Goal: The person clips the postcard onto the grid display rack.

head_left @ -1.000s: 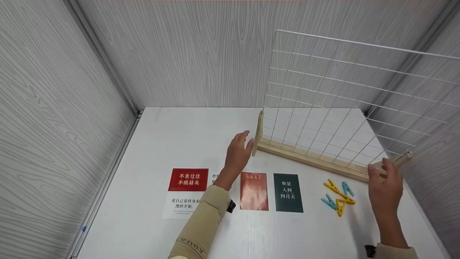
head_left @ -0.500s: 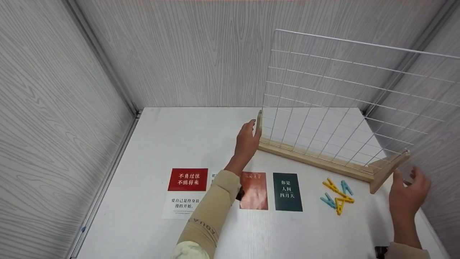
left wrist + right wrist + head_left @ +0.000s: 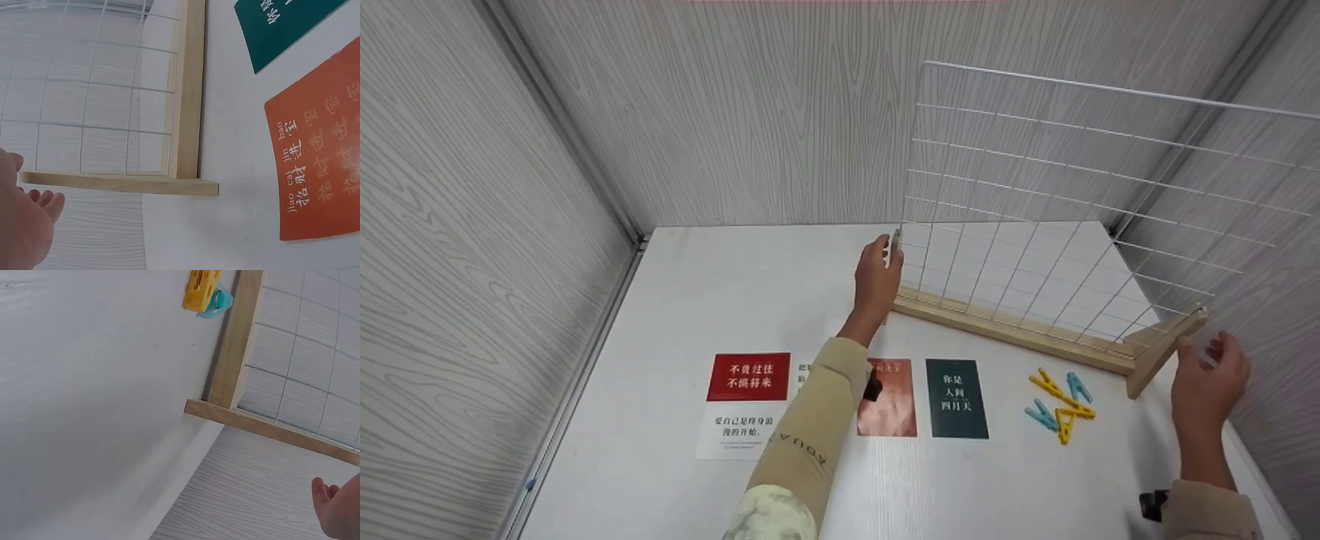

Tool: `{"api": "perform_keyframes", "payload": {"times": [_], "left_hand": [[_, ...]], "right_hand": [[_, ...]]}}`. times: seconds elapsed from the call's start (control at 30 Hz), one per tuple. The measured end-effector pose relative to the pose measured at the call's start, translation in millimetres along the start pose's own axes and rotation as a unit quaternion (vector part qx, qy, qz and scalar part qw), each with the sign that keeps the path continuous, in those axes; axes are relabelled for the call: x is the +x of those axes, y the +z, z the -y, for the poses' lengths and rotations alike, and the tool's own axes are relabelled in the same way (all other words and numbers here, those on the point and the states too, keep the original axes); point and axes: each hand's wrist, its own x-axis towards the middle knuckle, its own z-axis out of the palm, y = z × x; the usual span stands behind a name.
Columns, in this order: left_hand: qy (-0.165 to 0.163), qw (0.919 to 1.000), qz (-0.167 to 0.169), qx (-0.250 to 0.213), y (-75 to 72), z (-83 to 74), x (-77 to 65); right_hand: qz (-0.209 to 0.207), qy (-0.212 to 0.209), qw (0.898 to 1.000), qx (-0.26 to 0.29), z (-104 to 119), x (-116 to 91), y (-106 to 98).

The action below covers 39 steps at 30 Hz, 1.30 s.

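A white wire grid (image 3: 1035,180) stands upright in a pale wooden base (image 3: 1012,326) at the right of the table. My left hand (image 3: 877,281) is at the base's left side piece (image 3: 124,184). Its thumb and fingers lie on either side of that wood's far end, and contact cannot be made out. Near the right side piece (image 3: 1162,356) is my right hand (image 3: 1210,382), its fingers loosely bent and holding nothing. The right wrist view has this hand's thumb and fingertips (image 3: 320,492) apart from the wood.
Yellow and blue clothespins (image 3: 1065,405) lie in front of the base. Left of them are a dark green card (image 3: 956,397), an orange-red card (image 3: 889,409), a red card (image 3: 750,376) and a white card (image 3: 735,431). Grey wood-patterned walls (image 3: 780,112) surround the white table.
My left hand has moved right and forward to the left side piece. My right hand has shifted right, to the outside of the right side piece. The view has shifted slightly.
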Motion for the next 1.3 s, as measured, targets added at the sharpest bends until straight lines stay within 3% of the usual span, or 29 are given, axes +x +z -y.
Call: {"api": "perform_keyframes", "payload": {"times": [0.37, 0.93, 1.3], "left_hand": [[-0.002, 0.9996, -0.011, -0.027, 4.5, 0.8, 1.7], [-0.014, 0.9979, -0.035, -0.052, 6.2, 4.8, 7.0], [-0.002, 0.9985, -0.033, -0.044, 12.1, 2.7, 7.0]], "right_hand": [[0.008, -0.025, 1.0, 0.012, -6.1, 0.7, 8.5], [-0.056, -0.017, 0.996, 0.072, 9.2, 5.9, 12.6], [-0.096, -0.026, 0.995, 0.027, 6.2, 11.6, 8.0]]}}
